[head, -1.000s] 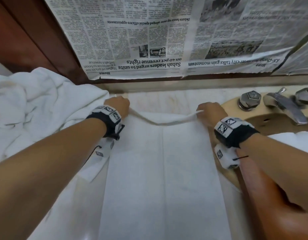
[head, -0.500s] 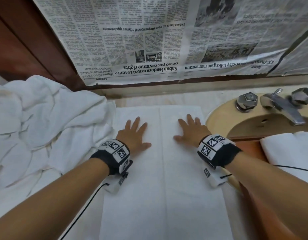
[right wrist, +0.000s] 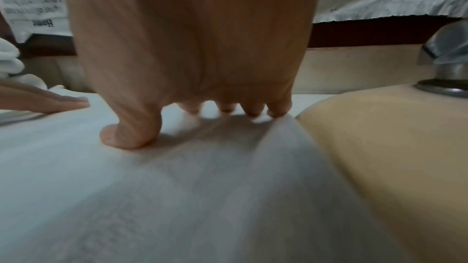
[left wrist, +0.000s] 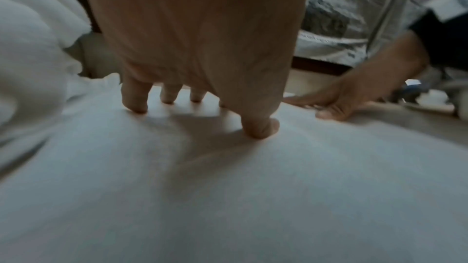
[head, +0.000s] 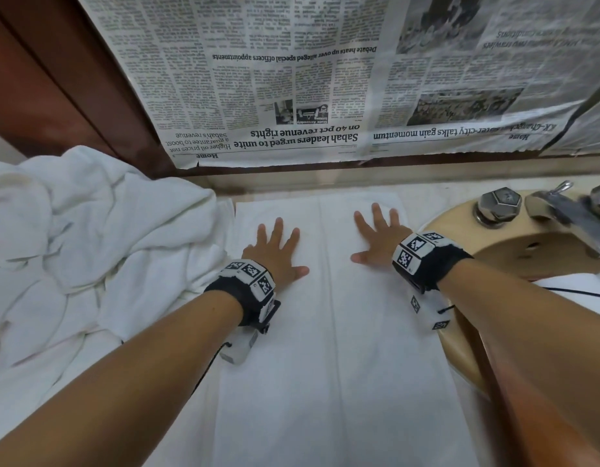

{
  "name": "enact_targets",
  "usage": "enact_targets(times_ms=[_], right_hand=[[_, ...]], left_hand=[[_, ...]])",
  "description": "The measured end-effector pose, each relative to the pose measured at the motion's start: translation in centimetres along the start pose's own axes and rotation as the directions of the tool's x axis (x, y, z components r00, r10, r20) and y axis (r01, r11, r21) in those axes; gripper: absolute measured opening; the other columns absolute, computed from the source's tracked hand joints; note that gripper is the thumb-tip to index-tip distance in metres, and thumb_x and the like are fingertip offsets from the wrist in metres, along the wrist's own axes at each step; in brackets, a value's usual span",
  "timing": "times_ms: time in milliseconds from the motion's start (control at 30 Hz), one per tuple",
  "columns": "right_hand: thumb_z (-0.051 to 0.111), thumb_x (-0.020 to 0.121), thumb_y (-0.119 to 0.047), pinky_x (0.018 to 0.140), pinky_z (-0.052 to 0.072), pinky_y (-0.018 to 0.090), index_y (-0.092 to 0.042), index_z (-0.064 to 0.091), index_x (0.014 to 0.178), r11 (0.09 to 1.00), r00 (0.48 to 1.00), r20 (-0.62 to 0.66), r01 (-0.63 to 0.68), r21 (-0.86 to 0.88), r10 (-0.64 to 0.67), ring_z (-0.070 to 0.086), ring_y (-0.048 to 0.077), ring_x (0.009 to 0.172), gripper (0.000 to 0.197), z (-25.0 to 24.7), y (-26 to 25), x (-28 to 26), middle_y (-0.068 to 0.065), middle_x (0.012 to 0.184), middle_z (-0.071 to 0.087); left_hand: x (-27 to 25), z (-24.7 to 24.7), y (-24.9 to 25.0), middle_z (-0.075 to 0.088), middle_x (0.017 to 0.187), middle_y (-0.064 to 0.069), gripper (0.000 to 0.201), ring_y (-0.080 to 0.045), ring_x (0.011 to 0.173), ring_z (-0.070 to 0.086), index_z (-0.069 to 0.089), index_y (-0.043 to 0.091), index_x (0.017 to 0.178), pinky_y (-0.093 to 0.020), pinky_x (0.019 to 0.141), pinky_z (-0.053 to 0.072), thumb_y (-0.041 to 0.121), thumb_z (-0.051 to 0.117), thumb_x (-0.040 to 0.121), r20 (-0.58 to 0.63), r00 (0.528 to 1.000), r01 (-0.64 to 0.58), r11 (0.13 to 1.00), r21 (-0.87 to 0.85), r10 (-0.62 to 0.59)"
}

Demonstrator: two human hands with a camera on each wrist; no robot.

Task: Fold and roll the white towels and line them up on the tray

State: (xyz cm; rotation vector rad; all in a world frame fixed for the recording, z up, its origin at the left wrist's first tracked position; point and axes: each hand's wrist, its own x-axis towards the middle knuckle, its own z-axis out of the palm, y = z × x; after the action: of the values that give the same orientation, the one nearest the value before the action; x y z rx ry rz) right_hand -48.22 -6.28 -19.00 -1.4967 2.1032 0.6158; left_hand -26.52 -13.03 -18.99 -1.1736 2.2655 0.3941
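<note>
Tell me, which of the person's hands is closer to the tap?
Right. The right hand lies flat on the folded towel just beside the sink, where the tap stands. The left hand presses the towel's other half, farther away.

Head view: high above, looking forward and down over both forearms at the flat towel (head: 325,332), with the newspaper (head: 291,79) on the wall beyond.
Left wrist view: right down low, under the left hand (left wrist: 197,47), skimming the towel, facing the wall.
Right wrist view: same low angle beneath the right hand (right wrist: 192,47), sink rim (right wrist: 380,137) close by.
Shared: towel, newspaper, each wrist catching the opposite hand.
</note>
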Motion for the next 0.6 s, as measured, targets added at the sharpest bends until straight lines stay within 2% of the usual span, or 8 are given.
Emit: enact_targets(times_ms=[133, 300, 400, 467, 600], right_hand=[[0.036, 0.09, -0.069, 0.117, 0.019, 0.053, -0.034, -0.023, 0.149, 1.0, 0.999, -0.026, 0.021, 0.001, -0.021, -0.015, 0.038, 0.145, 0.09, 0.1, 0.5, 0.1, 0.003, 0.157, -0.029], [0.044, 0.088, -0.068, 0.115, 0.019, 0.055, -0.038, -0.016, 0.15, 0.998, 0.999, -0.009, 0.046, 0.044, -0.045, -0.013, 0.033, 0.147, 0.092, -0.5, 1.1, 0.2, -0.001, 0.158, -0.025], [0.05, 0.089, -0.056, 0.111, 0.028, 0.058, -0.033, 0.001, 0.153, 0.993, 0.998, -0.051, 0.038, 0.11, -0.032, -0.002, 0.027, 0.148, 0.084, -1.3, 1.6, 0.2, -0.001, 0.161, -0.011], [0.05, 0.089, -0.053, 0.109, 0.031, 0.057, -0.027, 0.005, 0.153, 0.994, 0.996, -0.086, 0.012, 0.11, -0.003, 0.004, 0.026, 0.148, 0.082, -1.3, 2.5, 0.4, 0.001, 0.161, -0.006], [0.046, 0.089, -0.064, 0.115, 0.014, 0.059, -0.027, -0.008, 0.153, 0.991, 0.999, -0.042, -0.019, 0.131, 0.025, -0.008, 0.03, 0.148, 0.092, -0.9, 4.6, 1.0, -0.006, 0.16, -0.017]], left_hand=[[0.0, 0.3, -1.8, -0.032, 0.156, 0.007, 0.079, -0.025, 0.148, -0.016, -0.018, 0.037, 0.15, -0.051, 0.115, 0.024, 0.071, 0.023, 0.092, -0.012, 0.999, -0.038, 0.996, 0.083, 0.039], [0.1, -0.9, -3.5, -0.027, 0.158, 0.008, 0.079, -0.022, 0.149, -0.013, -0.013, 0.039, 0.151, -0.051, 0.116, 0.021, 0.067, 0.033, 0.093, 0.029, 0.998, -0.06, 0.996, 0.071, 0.058], [-0.1, -1.4, -4.2, -0.024, 0.159, 0.001, 0.086, -0.025, 0.149, -0.01, -0.012, 0.037, 0.152, -0.047, 0.119, 0.013, 0.072, 0.035, 0.089, 0.021, 1.0, 0.006, 0.991, 0.132, -0.009], [-0.3, -1.5, -5.1, -0.023, 0.159, -0.004, 0.092, -0.026, 0.149, -0.011, -0.013, 0.032, 0.153, -0.048, 0.119, 0.011, 0.073, 0.038, 0.087, 0.019, 0.998, 0.053, 0.986, 0.161, -0.057], [-0.2, -1.5, -6.4, -0.028, 0.158, -0.005, 0.096, -0.025, 0.149, -0.011, -0.017, 0.027, 0.152, -0.049, 0.119, 0.012, 0.068, 0.043, 0.089, 0.071, 0.995, 0.059, 0.988, 0.145, -0.07]])
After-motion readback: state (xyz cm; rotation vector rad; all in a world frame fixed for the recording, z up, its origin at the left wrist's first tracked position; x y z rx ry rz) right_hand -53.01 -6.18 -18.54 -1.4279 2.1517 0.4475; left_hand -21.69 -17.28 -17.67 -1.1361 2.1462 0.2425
